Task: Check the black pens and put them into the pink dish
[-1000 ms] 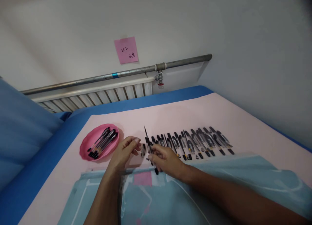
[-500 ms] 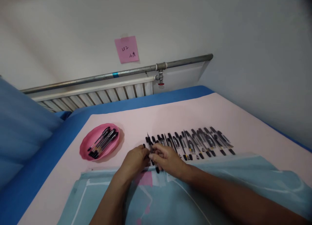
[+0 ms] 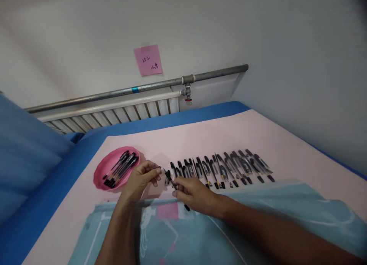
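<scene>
My right hand (image 3: 195, 194) is closed on a black pen (image 3: 171, 182) that points up and left, its lower end sticking out below the hand. My left hand (image 3: 141, 179) is a little to the left, fingertips pinched on a small part I cannot make out, close to the pen's tip. Just right of both hands, a row of several black pens and pen parts (image 3: 223, 167) lies side by side on the pink sheet (image 3: 218, 139). A pink dish (image 3: 103, 169) with several capped black pens sits left of my left hand.
A light blue patterned cloth (image 3: 258, 226) covers the near part of the surface under my forearms. Blue bedding (image 3: 34, 196) borders the pink sheet at left and back. Behind are a radiator (image 3: 114, 114), a metal pipe and a pink sticky note (image 3: 148, 60) on the wall.
My hands were pressed together at the pen half a second ago; now the left hand has drawn away to the left, and the pen in my right hand has tilted left.
</scene>
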Available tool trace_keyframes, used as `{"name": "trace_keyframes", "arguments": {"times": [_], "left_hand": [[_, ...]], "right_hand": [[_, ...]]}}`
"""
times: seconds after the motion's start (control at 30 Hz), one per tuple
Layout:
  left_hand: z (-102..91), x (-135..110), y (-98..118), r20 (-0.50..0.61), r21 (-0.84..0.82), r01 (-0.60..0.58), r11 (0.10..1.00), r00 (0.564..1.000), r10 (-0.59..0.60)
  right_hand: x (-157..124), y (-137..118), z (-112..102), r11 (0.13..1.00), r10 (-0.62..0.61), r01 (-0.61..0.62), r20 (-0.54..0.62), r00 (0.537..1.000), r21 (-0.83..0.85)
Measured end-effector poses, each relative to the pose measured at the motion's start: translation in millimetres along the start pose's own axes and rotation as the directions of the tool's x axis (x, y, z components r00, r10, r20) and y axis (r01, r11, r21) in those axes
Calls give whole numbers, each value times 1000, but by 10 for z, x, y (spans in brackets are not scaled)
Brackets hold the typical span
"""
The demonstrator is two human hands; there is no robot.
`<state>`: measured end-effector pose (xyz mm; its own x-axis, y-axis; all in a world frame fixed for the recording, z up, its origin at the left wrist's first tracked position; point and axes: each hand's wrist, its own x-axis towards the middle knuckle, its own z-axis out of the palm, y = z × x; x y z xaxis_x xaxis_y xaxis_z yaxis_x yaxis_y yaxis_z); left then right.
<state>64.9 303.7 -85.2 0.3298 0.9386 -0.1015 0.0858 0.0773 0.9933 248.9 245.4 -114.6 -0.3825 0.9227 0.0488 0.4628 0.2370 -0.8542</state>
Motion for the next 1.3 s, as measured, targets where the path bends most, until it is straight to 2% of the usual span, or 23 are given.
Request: {"name": "trace_keyframes", "arguments": {"times": [0.23, 0.53, 0.77, 0.97, 1.1, 1.3], "left_hand": [[-39, -18, -5, 44, 14, -3, 1000, 999, 2], [-104, -15, -22, 46, 34, -16, 999, 999, 15], [-43, 5, -71, 83, -55, 30, 998, 996, -26], [60, 44, -113, 36, -233, 140, 962, 990, -135], [118, 52, -109, 20, -245, 183, 952, 983, -184], [168, 59, -124, 38, -225, 173, 959, 985, -168]], "right_hand": [[-8, -56, -47, 997, -20, 23, 41, 999, -72], [-18, -56, -55, 991, -37, 45, 73, 997, -122], [-20, -60, -53, 986, -64, 74, 71, 995, -152], [-17, -33, -39, 992, -38, 43, 39, 999, -117], [-7, -2, -12, 998, -12, 14, 20, 1000, -58], [-1, 35, 29, 999, 34, -34, 5, 999, 34]]}}
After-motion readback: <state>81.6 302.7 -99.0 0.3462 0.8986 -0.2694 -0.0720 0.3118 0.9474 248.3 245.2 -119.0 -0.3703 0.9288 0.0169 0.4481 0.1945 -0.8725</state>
